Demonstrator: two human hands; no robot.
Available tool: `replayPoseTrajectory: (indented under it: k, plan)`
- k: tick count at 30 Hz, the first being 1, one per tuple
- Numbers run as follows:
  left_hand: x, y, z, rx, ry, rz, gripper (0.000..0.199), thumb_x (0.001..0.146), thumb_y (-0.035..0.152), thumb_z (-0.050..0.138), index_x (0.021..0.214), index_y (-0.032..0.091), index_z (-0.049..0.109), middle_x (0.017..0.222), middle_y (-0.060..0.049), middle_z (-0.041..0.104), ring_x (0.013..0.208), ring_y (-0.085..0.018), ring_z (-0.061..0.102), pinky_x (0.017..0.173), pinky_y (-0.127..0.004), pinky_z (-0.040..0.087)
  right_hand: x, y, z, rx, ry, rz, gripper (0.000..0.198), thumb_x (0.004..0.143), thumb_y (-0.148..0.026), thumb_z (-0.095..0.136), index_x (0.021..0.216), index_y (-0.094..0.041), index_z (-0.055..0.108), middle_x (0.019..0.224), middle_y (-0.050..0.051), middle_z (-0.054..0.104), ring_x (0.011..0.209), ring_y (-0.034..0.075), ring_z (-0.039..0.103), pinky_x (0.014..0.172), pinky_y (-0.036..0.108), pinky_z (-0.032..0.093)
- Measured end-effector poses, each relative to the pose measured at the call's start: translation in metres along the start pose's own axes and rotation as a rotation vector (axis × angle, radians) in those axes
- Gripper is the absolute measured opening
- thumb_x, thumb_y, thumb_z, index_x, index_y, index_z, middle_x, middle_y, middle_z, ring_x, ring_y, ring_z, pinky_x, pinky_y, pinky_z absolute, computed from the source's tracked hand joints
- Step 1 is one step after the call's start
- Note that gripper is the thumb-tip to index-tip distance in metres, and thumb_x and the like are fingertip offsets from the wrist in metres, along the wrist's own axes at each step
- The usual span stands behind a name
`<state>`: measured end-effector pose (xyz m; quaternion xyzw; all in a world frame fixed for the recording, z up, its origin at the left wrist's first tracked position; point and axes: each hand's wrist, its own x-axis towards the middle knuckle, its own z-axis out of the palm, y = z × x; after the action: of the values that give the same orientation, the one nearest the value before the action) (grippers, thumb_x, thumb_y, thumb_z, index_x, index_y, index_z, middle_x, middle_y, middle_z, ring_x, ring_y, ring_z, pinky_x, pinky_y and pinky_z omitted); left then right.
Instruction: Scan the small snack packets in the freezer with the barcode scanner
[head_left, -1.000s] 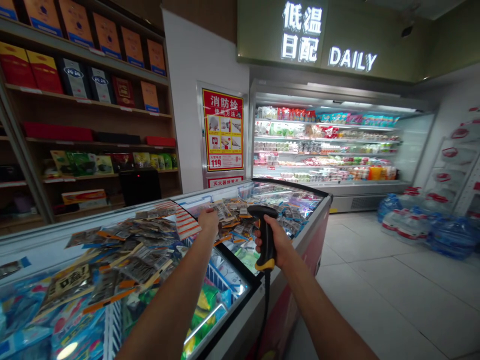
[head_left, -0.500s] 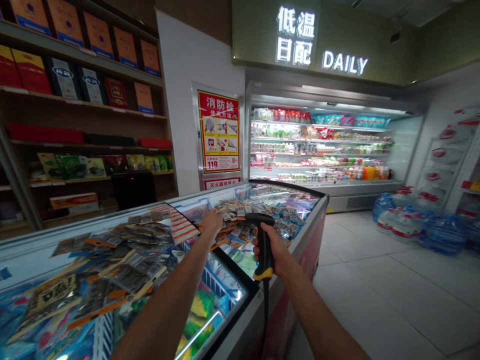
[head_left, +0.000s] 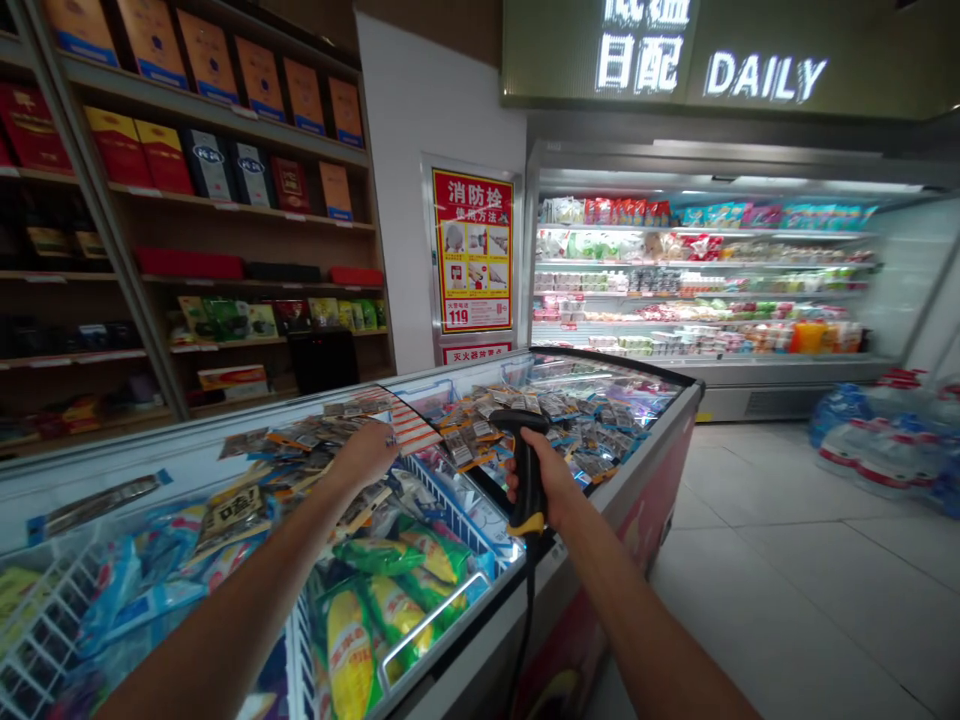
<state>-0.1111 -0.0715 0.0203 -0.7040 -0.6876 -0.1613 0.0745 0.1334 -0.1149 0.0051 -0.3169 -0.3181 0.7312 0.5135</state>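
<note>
In my right hand [head_left: 551,478] is a black and yellow barcode scanner [head_left: 529,480], its head pointing left and its cord hanging down over the freezer edge. My left hand [head_left: 367,452] is over the left part of the chest freezer, fingers curled, next to an orange-striped sheet [head_left: 405,424]. What its fingers hold, if anything, is hidden. Small flat snack packets [head_left: 300,440] are heaped around and beyond this hand. A second heap of packets [head_left: 577,412] lies on the glass to the right, behind the scanner.
The chest freezer [head_left: 671,420] holds white wire baskets and yellow-green corn packs [head_left: 352,640]. Shelves of gift boxes [head_left: 214,165] stand at the left. A refrigerated display [head_left: 705,372] runs along the back. Bottled water packs [head_left: 874,445] sit on the tiled floor at right.
My left hand has moved left, from the right-hand packet heap to the left one. The view has turned left and down. The scanner stays in my right hand.
</note>
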Motion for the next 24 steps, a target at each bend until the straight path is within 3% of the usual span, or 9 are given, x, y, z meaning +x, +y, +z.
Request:
replayPoseTrajectory:
  k: [7,10,14,19,24]
  plan:
    - [-0.029,-0.004,0.007,0.133,-0.020,-0.031,0.036,0.069,0.025,0.041,0.097,0.010,0.058,0.104,-0.017,0.056,0.097,-0.028,0.050,0.079,-0.037,0.039,-0.002,0.004,0.006,-0.025,-0.010,-0.011,0.025,0.069,-0.043,0.049,0.074,-0.018,0.049,0.047,-0.005,0.046,0.035,0.008,0.043,0.033,0.021,0.036]
    - [-0.032,-0.012,-0.004,0.094,-0.080,-0.041,0.038,0.068,0.027,0.041,0.099,0.013,0.058,0.105,-0.014,0.057,0.097,-0.028,0.051,0.079,-0.036,0.039,-0.003,0.006,0.006,-0.027,-0.018,-0.013,0.024,0.069,-0.042,0.050,0.071,-0.018,0.048,0.047,-0.005,0.047,0.035,0.008,0.043,0.033,0.021,0.036]
    - [-0.033,-0.026,-0.024,-0.092,-0.329,0.030,0.038,0.061,0.017,0.044,0.096,0.018,0.061,0.099,-0.005,0.062,0.088,-0.020,0.057,0.078,-0.027,0.040,-0.001,0.009,0.006,-0.038,-0.007,-0.017,0.025,0.069,-0.042,0.050,0.068,-0.018,0.046,0.048,-0.004,0.047,0.035,0.008,0.044,0.033,0.021,0.036]
    - [-0.038,-0.032,-0.033,-0.220,-0.357,0.075,0.058,0.052,0.007,0.043,0.107,0.019,0.055,0.109,0.001,0.058,0.096,-0.018,0.053,0.081,-0.021,0.038,-0.001,0.010,0.007,-0.042,-0.009,-0.017,0.024,0.069,-0.042,0.049,0.068,-0.018,0.046,0.047,-0.004,0.048,0.035,0.008,0.044,0.032,0.021,0.035]
    - [-0.038,-0.025,-0.022,-0.046,-0.413,0.139,0.062,0.047,0.006,0.047,0.106,0.024,0.056,0.101,0.000,0.061,0.089,-0.018,0.055,0.075,-0.022,0.040,-0.003,0.007,0.008,-0.051,0.000,-0.014,0.024,0.069,-0.042,0.049,0.068,-0.018,0.046,0.046,-0.005,0.047,0.035,0.008,0.044,0.032,0.019,0.034]
